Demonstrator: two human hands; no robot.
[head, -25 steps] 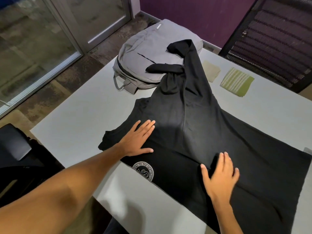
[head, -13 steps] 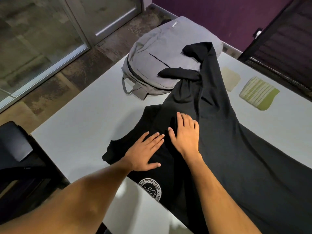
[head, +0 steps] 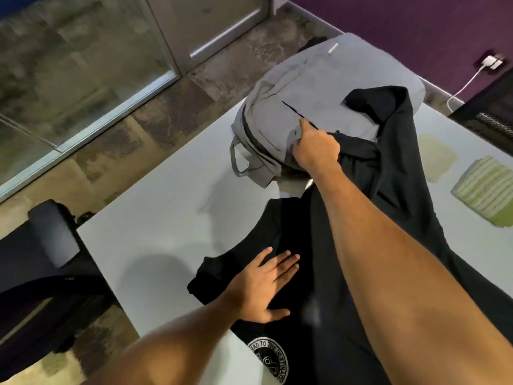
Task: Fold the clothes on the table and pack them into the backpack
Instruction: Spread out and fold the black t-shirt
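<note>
Head view, looking steeply down, close over table [head: 166, 218]

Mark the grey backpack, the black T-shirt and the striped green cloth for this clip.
grey backpack [head: 319, 87], head view, upper front panel.
black T-shirt [head: 402, 190], head view, body fabric right of the forearm.
striped green cloth [head: 485, 187], head view, middle of its striped top.

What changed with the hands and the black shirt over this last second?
The right hand left the shirt's lower part, reached forward and now grips the sleeve lying on the grey backpack. The left hand stayed flat on the black shirt; backpack and folded cloths unmoved.
</note>
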